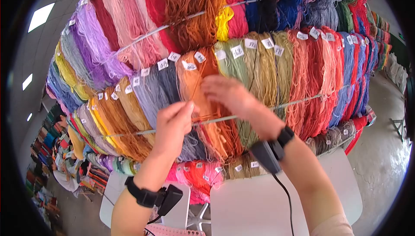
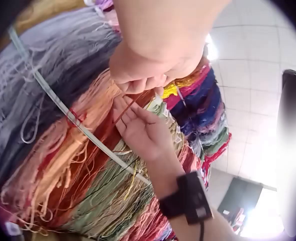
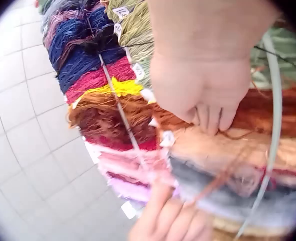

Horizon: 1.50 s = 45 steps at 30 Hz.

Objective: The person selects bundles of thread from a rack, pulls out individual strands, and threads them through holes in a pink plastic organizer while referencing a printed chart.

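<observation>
My left hand pinches a thin rust-orange strand of thread between thumb and fingers. From there the strand runs up toward the paper tags on the peach hank and the rust-orange hank. My right hand, blurred, is beside the strand over the rust-orange hank. In the left wrist view the right palm faces the camera with its fingers loosely bent, and the strand crosses by them. The right wrist view shows the right fingertips close over the rust and peach threads.
Rows of tagged thread hanks in many colours hang all around. A pale rod crosses the middle row, and another rod crosses the row above. White tabletops stand below the hanks. Cables hang from both wrist cameras.
</observation>
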Motion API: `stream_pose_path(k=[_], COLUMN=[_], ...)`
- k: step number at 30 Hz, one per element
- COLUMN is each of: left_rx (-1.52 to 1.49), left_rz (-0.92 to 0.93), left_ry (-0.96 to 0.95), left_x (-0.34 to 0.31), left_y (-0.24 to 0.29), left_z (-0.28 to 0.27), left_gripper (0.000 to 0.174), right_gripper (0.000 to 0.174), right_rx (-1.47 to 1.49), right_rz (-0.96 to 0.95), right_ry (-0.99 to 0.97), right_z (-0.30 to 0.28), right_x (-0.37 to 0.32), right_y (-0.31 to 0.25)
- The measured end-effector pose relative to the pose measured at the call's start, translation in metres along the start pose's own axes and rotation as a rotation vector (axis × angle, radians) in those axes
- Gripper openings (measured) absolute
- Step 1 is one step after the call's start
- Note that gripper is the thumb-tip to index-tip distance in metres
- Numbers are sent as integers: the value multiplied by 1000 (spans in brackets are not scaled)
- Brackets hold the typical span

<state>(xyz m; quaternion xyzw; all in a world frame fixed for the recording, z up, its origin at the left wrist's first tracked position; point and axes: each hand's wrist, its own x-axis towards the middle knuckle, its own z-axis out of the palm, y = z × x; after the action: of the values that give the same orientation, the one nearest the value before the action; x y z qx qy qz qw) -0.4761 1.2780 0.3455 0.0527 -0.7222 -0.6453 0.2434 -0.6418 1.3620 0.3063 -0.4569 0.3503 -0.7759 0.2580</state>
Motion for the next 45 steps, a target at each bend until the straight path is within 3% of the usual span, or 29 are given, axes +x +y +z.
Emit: stream_pose_path(k=[1,3,5,6,8,9,10,11,12,13,15,16,17,18,20,21,23,26,28,31,35,36,41,45], left_rx=[131,89,-12,-156,-76,646,1386,1532,1674,1584,1328,1200,1088,958,518,466,432,434,376,79,-262,-320,-289,-40], left_rz=[7,-77,-182,-314,-651,-798,-926,-1074,-1233,-1348,-1114,-892,-829,-738,-754,-706,-610,-548,-578,-350,-134,-123,-341,-544], left_ry=[49,121,218,341,686,790,803,806,795,724,683,595,595,599,685,702,752,864,936,942,1035,1026,1120,1214], left_x=[-21,-83,-170,-230,-376,-475,-558,-596,-623,-650,-610,-587,-564,-564,-564,-561,-577,-625,-664,-711,-758,-767,-790,-766], left_y=[2,6,-11,-26,-51,-71,-78,-64,-44,-37,10,28,48,51,66,79,95,106,112,97,34,14,-65,-80], left_z=[-5,-35,-116,-171,-269,-320,-338,-322,-311,-316,-271,-253,-234,-230,-223,-220,-224,-245,-259,-280,-307,-312,-334,-348], left_gripper=[17,18,16,16,12,14,17,19,20,22,27,28,27,24,23,23,24,24,25,24,22,22,20,19], right_gripper=[31,31,32,32,35,33,26,22,20,19,18,18,19,21,24,24,17,13,11,11,14,17,20,19], right_rx=[140,-31,1,-34,18,-143,-535,-826,-832,-825,-663,-631,-594,-582,-261,-146,-46,150,85,-8,153,214,342,362], right_rz=[48,38,-6,-21,-72,-125,-130,-279,-404,-535,-185,-180,-184,-419,-35,269,612,877,862,837,565,611,587,568], right_ry=[0,76,78,84,-13,9,231,356,286,219,-11,-256,-489,-749,-1054,-1163,-1358,-1525,-1515,-1433,-1298,-1310,-1202,-1090], right_z=[-8,-1,-6,-4,-18,-6,22,39,62,92,175,229,286,333,432,479,549,615,635,656,661,654,612,562], right_x=[8,9,8,5,0,-12,-21,-28,-35,-42,-69,-86,-106,-119,-162,-182,-215,-244,-246,-228,-182,-159,-72,-20], right_y=[-3,-2,6,6,11,3,-6,-5,-1,5,27,46,61,86,109,120,133,164,166,148,129,118,85,70])
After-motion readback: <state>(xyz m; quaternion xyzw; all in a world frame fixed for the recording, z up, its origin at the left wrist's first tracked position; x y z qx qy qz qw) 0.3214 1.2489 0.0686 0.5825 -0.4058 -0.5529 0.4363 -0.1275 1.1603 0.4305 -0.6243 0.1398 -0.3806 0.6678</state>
